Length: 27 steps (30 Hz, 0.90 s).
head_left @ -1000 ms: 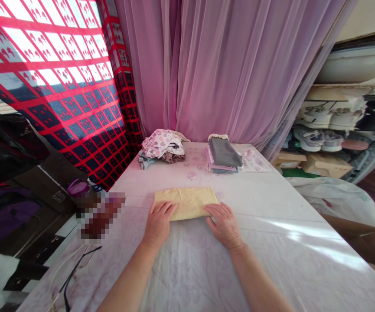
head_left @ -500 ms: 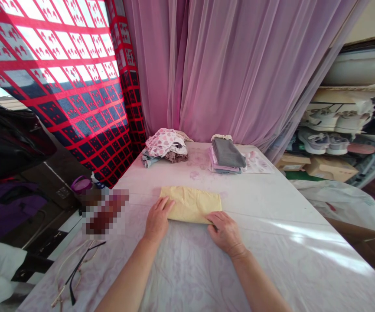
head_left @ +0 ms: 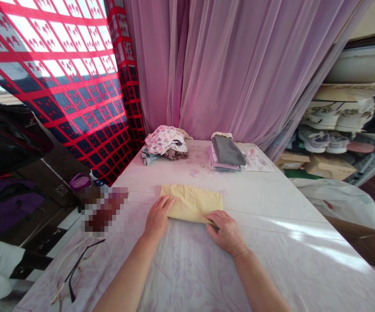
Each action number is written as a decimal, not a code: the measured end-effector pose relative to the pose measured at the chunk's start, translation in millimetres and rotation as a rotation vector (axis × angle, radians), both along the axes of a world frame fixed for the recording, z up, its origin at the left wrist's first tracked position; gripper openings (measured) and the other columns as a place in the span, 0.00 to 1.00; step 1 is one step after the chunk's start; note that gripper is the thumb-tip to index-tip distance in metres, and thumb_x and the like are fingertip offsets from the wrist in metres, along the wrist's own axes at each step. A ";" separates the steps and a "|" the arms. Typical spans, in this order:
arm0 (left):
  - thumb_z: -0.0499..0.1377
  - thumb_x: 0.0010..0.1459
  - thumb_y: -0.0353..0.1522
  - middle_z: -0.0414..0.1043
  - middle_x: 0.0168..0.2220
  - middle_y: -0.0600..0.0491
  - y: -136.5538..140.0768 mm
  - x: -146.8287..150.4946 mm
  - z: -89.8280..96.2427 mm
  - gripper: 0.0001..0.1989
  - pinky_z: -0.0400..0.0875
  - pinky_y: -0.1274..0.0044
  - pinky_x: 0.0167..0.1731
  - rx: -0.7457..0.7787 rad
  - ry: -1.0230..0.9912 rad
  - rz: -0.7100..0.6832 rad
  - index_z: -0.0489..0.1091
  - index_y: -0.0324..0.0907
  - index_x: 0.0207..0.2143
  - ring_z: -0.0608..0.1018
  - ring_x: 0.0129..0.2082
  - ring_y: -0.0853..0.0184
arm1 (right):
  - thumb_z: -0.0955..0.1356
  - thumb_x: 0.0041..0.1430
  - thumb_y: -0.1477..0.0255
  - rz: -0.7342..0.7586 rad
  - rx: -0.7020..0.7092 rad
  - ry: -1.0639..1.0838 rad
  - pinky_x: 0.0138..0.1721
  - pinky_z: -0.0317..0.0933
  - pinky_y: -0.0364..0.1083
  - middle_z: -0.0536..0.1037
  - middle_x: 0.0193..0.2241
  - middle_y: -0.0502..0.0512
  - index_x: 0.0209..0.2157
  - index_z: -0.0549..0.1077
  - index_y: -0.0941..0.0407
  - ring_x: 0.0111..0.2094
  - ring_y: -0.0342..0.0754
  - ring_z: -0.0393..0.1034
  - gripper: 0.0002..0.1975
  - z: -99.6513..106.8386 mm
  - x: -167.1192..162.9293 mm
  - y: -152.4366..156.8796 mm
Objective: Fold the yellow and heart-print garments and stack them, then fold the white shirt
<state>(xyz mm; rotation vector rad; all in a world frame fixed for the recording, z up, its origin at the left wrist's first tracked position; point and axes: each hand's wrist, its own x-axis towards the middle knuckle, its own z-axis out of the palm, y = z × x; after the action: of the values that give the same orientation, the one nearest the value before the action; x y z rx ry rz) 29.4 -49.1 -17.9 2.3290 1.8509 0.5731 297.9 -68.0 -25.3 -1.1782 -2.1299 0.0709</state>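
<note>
A folded yellow cloth garment lies flat on the table in front of me; what kind of garment it is, I cannot tell. Resting on its left end is my left hand, fingers stretched out over the fabric. At the lower right corner my right hand has its fingers on top and its thumb at the front edge, holding the corner between them. The right fingertips partly cover that corner.
A loose clothes pile sits at the back left, a neat folded stack at the back right. Eyeglasses lie at the left edge, below a pixelated patch. Purple curtains hang behind the table; shelves with shoes stand right.
The view has shifted very slightly. Both hands stay at about the same places on the yellow garment, which looks the same.
</note>
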 end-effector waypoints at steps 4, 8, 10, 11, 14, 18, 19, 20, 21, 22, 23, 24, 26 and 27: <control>0.47 0.48 0.14 0.66 0.62 0.49 -0.8 -0.5 0.7 0.38 0.60 0.67 0.63 -0.003 -0.022 -0.005 0.66 0.44 0.60 0.65 0.63 0.63 | 0.67 0.58 0.72 -0.017 -0.017 -0.003 0.38 0.65 0.46 0.77 0.31 0.54 0.32 0.76 0.55 0.34 0.48 0.71 0.05 0.7 -0.3 -0.9; 0.47 0.48 0.14 0.66 0.61 0.49 -1.1 -1.7 1.0 0.38 0.61 0.67 0.63 0.011 -0.043 -0.005 0.67 0.45 0.60 0.66 0.62 0.63 | 0.66 0.53 0.76 -0.013 -0.038 -0.028 0.41 0.65 0.48 0.77 0.35 0.56 0.38 0.76 0.55 0.38 0.50 0.70 0.11 2.8 -1.5 -1.6; 0.48 0.48 0.14 0.67 0.61 0.50 -0.4 -3.2 0.0 0.38 0.61 0.67 0.63 0.024 -0.058 -0.012 0.67 0.46 0.60 0.66 0.62 0.64 | 0.65 0.49 0.79 -0.025 -0.040 -0.047 0.44 0.65 0.49 0.77 0.40 0.56 0.43 0.76 0.54 0.42 0.51 0.70 0.18 2.9 -1.6 -1.3; 0.48 0.48 0.14 0.67 0.61 0.50 0.1 -4.1 -0.7 0.38 0.61 0.67 0.63 0.029 -0.063 -0.017 0.67 0.47 0.60 0.66 0.62 0.64 | 0.64 0.48 0.81 -0.032 -0.033 -0.055 0.45 0.65 0.49 0.77 0.41 0.56 0.44 0.76 0.53 0.43 0.51 0.70 0.21 2.4 -1.4 -0.9; 0.48 0.47 0.14 0.68 0.60 0.51 1.6 -7.3 -2.1 0.39 0.62 0.67 0.62 0.027 -0.069 -0.034 0.67 0.48 0.59 0.67 0.61 0.64 | 0.61 0.49 0.84 -0.047 0.023 -0.075 0.43 0.64 0.48 0.78 0.40 0.55 0.43 0.77 0.52 0.41 0.50 0.71 0.23 -1.1 1.0 1.2; 0.47 0.48 0.14 0.69 0.60 0.52 2.1 -9.7 -1.4 0.39 0.63 0.66 0.62 -0.004 -0.061 -0.054 0.68 0.48 0.59 0.68 0.61 0.64 | 0.61 0.53 0.84 -0.060 0.131 -0.057 0.39 0.62 0.47 0.79 0.35 0.54 0.37 0.78 0.53 0.37 0.48 0.71 0.19 -4.9 5.8 3.5; 0.47 0.48 0.14 0.69 0.60 0.53 2.0 -9.9 -1.0 0.39 0.63 0.66 0.62 -0.008 -0.056 -0.058 0.68 0.48 0.59 0.68 0.61 0.64 | 0.61 0.53 0.84 -0.061 0.146 -0.051 0.39 0.62 0.46 0.79 0.34 0.53 0.36 0.78 0.53 0.36 0.48 0.71 0.18 -5.2 6.7 3.7; 0.47 0.48 0.14 0.69 0.60 0.53 1.8 -9.9 -0.6 0.39 0.63 0.67 0.62 -0.011 -0.051 -0.063 0.67 0.49 0.60 0.68 0.61 0.65 | 0.62 0.53 0.84 -0.061 0.153 -0.050 0.38 0.62 0.46 0.79 0.33 0.53 0.35 0.78 0.53 0.36 0.48 0.71 0.18 -5.2 7.3 3.7; 0.47 0.48 0.14 0.69 0.60 0.54 1.7 -9.8 -0.2 0.39 0.63 0.67 0.62 -0.014 -0.045 -0.069 0.67 0.49 0.60 0.68 0.61 0.65 | 0.62 0.53 0.84 -0.060 0.152 -0.053 0.38 0.62 0.46 0.79 0.33 0.53 0.35 0.78 0.53 0.35 0.47 0.71 0.17 -5.0 7.6 3.6; 0.47 0.47 0.14 0.69 0.60 0.54 1.5 -9.6 0.2 0.39 0.62 0.67 0.62 -0.019 -0.039 -0.072 0.67 0.49 0.60 0.68 0.61 0.66 | 0.62 0.53 0.84 -0.058 0.145 -0.060 0.38 0.62 0.46 0.79 0.33 0.53 0.35 0.79 0.53 0.35 0.47 0.71 0.17 -4.8 7.7 3.5; 0.47 0.47 0.14 0.69 0.60 0.54 1.4 -9.5 0.6 0.39 0.62 0.67 0.62 -0.028 -0.033 -0.075 0.67 0.49 0.60 0.68 0.61 0.66 | 0.62 0.53 0.84 -0.058 0.135 -0.066 0.38 0.62 0.46 0.79 0.33 0.53 0.35 0.79 0.53 0.35 0.47 0.72 0.17 -4.7 7.8 3.4; 0.47 0.47 0.14 0.68 0.60 0.54 1.4 -9.3 1.1 0.39 0.62 0.68 0.62 -0.040 -0.026 -0.075 0.67 0.49 0.60 0.67 0.61 0.66 | 0.62 0.53 0.84 -0.058 0.124 -0.072 0.38 0.62 0.46 0.79 0.33 0.53 0.35 0.79 0.52 0.35 0.47 0.72 0.17 -4.6 7.8 3.5; 0.47 0.48 0.14 0.68 0.61 0.53 1.1 -8.9 2.4 0.39 0.61 0.67 0.63 -0.063 -0.019 -0.072 0.67 0.48 0.60 0.67 0.62 0.66 | 0.62 0.52 0.84 -0.055 0.102 -0.079 0.38 0.62 0.46 0.79 0.33 0.53 0.35 0.79 0.52 0.35 0.47 0.72 0.17 -4.8 8.2 3.7; 0.47 0.48 0.14 0.68 0.61 0.53 0.9 -8.8 3.0 0.39 0.61 0.67 0.63 -0.071 -0.020 -0.069 0.67 0.48 0.60 0.67 0.62 0.65 | 0.62 0.52 0.84 -0.052 0.091 -0.082 0.38 0.62 0.46 0.79 0.33 0.53 0.35 0.79 0.52 0.35 0.47 0.72 0.17 -5.0 8.8 3.9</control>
<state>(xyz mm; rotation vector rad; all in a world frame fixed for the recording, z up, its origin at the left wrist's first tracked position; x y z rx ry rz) 20.7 -48.2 -14.9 2.3222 1.7448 0.5115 306.7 -64.1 -30.3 -1.2004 -2.1479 -0.0982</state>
